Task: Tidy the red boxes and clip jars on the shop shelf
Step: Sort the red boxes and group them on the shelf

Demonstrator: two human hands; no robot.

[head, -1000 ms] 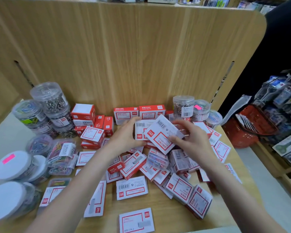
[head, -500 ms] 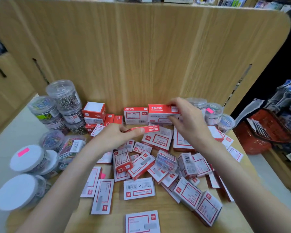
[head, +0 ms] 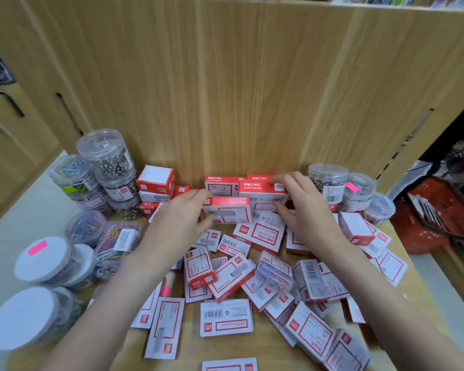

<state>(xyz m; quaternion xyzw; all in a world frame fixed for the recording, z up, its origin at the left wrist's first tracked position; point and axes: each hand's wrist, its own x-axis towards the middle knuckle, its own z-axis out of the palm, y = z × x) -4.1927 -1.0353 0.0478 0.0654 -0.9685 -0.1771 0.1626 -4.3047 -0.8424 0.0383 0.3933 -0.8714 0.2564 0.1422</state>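
Several red-and-white staple boxes lie scattered over the wooden shelf (head: 252,349). My left hand (head: 184,212) grips one red box (head: 229,210) on its edge, just in front of the boxes standing at the back panel. My right hand (head: 303,207) holds a larger red box (head: 263,192) upright beside another standing box (head: 220,184). Clear clip jars (head: 110,167) are stacked at the back left, and more jars (head: 328,183) stand at the back right.
White-lidded jars (head: 42,259) lie on their sides at the left edge. A tall wooden back panel (head: 239,89) closes the shelf behind. A red shopping basket (head: 423,223) sits to the right, beyond the shelf edge. A small clear clip box (head: 275,274) lies among the boxes.
Both hands have moved toward the back panel. The right hand has set its box upright by the standing row, and the left hand has turned its box on edge in front of it.
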